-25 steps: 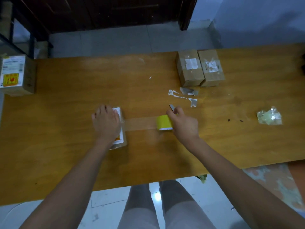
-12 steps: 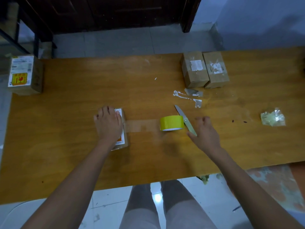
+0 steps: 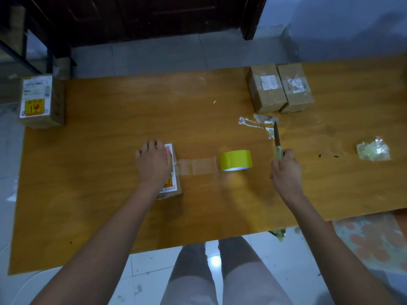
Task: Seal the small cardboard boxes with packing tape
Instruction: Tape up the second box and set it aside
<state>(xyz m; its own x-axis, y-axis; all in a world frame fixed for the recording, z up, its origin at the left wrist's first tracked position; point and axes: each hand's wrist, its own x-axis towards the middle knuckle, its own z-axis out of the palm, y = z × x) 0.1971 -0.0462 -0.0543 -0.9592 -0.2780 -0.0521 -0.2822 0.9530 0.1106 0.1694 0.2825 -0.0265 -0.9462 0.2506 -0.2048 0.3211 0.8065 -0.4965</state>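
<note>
A small cardboard box [image 3: 172,186] with a printed label lies near the middle of the wooden table [image 3: 110,216]. My left hand [image 3: 153,165] presses flat on top of it. A strip of clear tape [image 3: 197,166] runs from the box to the yellow tape roll [image 3: 236,160], which stands on the table by itself. To the right of the roll, my right hand [image 3: 285,170] grips the pale green handle of a knife [image 3: 276,137], blade pointing away from me.
Two taped brown boxes [image 3: 279,88] stand side by side at the back right. A labelled box [image 3: 41,102] sits at the table's far left corner. Torn tape scraps [image 3: 255,123] lie near the knife tip, and a crumpled clear wad [image 3: 373,149] lies at the right.
My right hand let go of the tape roll, moved right, and picked up the knife from the table. The roll stays where it was set down. My left hand kept pressing the box.
</note>
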